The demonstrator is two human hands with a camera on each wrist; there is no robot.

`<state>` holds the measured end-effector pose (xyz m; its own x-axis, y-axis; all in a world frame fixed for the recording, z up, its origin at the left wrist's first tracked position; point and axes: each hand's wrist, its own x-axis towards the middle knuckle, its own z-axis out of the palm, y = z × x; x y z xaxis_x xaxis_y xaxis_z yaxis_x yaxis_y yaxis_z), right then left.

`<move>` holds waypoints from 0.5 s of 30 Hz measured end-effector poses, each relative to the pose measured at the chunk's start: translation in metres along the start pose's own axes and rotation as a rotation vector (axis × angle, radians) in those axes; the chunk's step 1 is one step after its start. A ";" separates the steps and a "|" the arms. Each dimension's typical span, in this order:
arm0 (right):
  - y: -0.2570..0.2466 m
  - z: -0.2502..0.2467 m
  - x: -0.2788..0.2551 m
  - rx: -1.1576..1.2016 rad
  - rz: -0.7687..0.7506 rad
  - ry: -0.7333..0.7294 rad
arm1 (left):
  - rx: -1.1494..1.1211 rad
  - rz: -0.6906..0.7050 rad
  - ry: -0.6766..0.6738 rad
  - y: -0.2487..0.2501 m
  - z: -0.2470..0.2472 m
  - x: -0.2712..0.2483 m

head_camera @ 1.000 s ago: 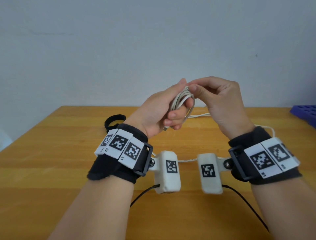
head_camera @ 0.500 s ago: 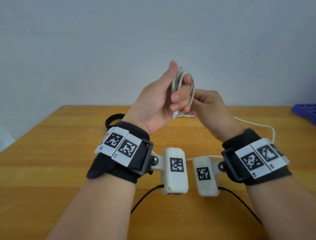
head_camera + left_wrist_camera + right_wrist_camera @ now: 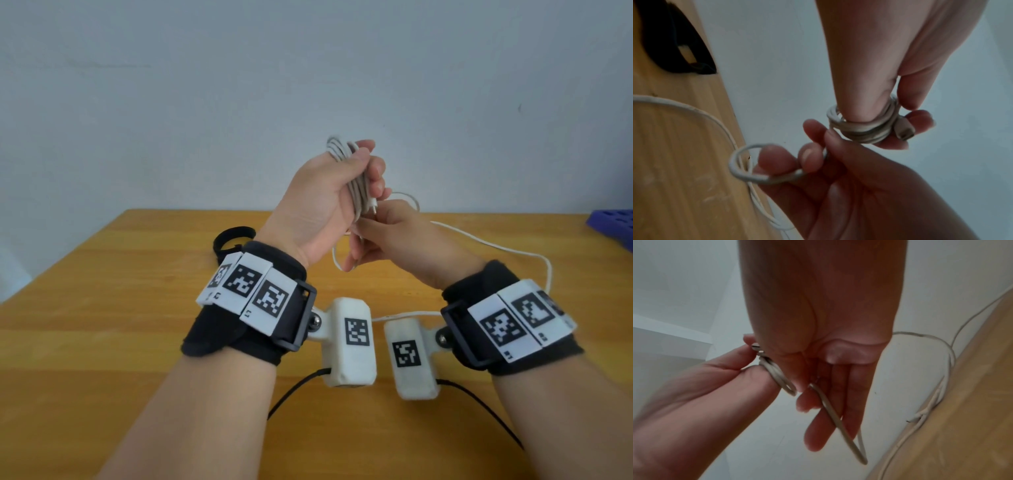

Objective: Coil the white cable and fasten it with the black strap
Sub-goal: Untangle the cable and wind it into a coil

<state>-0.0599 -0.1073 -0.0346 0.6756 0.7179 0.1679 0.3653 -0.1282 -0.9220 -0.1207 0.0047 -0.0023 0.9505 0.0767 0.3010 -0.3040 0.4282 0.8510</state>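
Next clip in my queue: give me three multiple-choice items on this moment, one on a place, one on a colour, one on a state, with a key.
1. Where does the black strap lie?
A. on the table behind the left wrist
B. round the coil
C. in the right hand

2. What colour is the tray at the table's far right edge?
A. red
B. blue
C. green

3. How is the white cable now?
A. fully coiled and strapped
B. all loose on the table
C. partly coiled in the left hand, the rest trailing

Key:
1 A, the strap rests on the wooden table, untouched.
2 B, it shows blue.
3 C, the left hand grips the loops, the right hand guides a strand, and slack lies on the table.
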 end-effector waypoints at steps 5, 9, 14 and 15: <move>0.000 -0.001 0.000 -0.078 0.022 -0.021 | 0.051 0.068 0.109 -0.004 -0.003 0.006; 0.000 0.000 0.001 -0.221 0.009 -0.026 | 0.089 0.112 0.196 -0.008 -0.002 0.009; -0.007 -0.002 0.000 -0.440 -0.001 -0.008 | 0.228 0.164 0.304 -0.011 -0.010 0.013; -0.010 -0.002 -0.001 -0.475 -0.009 -0.001 | 0.240 0.167 0.325 -0.011 -0.011 0.014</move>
<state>-0.0629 -0.1080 -0.0250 0.6706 0.7210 0.1745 0.6238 -0.4209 -0.6586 -0.1032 0.0112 -0.0125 0.8463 0.4225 0.3244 -0.4245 0.1673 0.8898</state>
